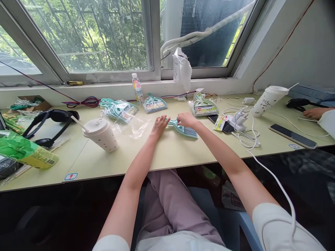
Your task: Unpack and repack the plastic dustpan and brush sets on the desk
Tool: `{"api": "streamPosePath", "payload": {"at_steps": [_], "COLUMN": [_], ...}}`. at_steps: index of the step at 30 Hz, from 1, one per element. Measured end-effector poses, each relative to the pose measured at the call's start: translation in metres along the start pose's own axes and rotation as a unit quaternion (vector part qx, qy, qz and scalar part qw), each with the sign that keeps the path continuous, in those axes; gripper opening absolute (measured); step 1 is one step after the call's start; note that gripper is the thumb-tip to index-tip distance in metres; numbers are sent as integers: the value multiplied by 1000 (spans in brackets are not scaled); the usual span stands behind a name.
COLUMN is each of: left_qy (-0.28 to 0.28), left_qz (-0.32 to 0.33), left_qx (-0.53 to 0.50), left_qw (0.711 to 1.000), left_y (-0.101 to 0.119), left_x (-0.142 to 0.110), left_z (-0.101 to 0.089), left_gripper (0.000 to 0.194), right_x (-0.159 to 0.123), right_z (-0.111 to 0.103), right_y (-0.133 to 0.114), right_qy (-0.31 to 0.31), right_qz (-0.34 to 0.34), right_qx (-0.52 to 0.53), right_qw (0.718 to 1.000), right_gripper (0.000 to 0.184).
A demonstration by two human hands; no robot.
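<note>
A small teal hand broom with a dustpan-like fan head (186,131) lies on the table in front of me, its head pointing right. My right hand (187,119) is closed on its handle, the fingers pinched together. At the handle's left end rests my left hand (159,126), fingers bent but apart, fingertips at or touching the tip. Clear plastic wrapping (136,127) lies crumpled to the left. Behind it is a pile of wrapped teal broom sets (120,109). Two more wrapped sets stand further back, one at the middle (155,104) and one with a yellow-green label (205,107).
A white lidded cup (101,134), headphones (51,122) and a green packet (26,150) are on the left. A bottle (137,88) stands by the window. Right are a black phone (226,127), chargers (238,120), another cup (270,101), a phone (293,136) and another person's hand (314,113).
</note>
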State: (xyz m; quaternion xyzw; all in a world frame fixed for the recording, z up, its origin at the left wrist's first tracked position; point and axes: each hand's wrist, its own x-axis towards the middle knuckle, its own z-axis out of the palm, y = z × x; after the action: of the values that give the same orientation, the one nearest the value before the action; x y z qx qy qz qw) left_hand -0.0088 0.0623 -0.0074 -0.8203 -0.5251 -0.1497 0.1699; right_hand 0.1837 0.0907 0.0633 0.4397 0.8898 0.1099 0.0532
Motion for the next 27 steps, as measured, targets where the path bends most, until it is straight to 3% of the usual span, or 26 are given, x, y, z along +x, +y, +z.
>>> {"api": "streamPosePath", "payload": {"at_steps": [4,11,18,27], "left_qy": [9,18,73,53], "left_qz": [12,123,127,127], "left_qx": [-4,-27,-67,-8], "left_qw": [1000,992,987,990], "left_y": [-1,-3,4,11], "left_x": [-1,-5,-9,-11], "left_z": [-3,-7,-9,-11], "left_gripper": [53,44,40,41], "right_x": [3,-1,-15,-11], "right_z": [10,13,12,23], "right_y": [3,9,21,21], "right_qy": [5,32,72,75], "right_qz": [-6,-8,-6,-6], "right_qx": [31,97,180,206], "right_qw": [999,995,981,976], "right_gripper": [23,16,15,12]}}
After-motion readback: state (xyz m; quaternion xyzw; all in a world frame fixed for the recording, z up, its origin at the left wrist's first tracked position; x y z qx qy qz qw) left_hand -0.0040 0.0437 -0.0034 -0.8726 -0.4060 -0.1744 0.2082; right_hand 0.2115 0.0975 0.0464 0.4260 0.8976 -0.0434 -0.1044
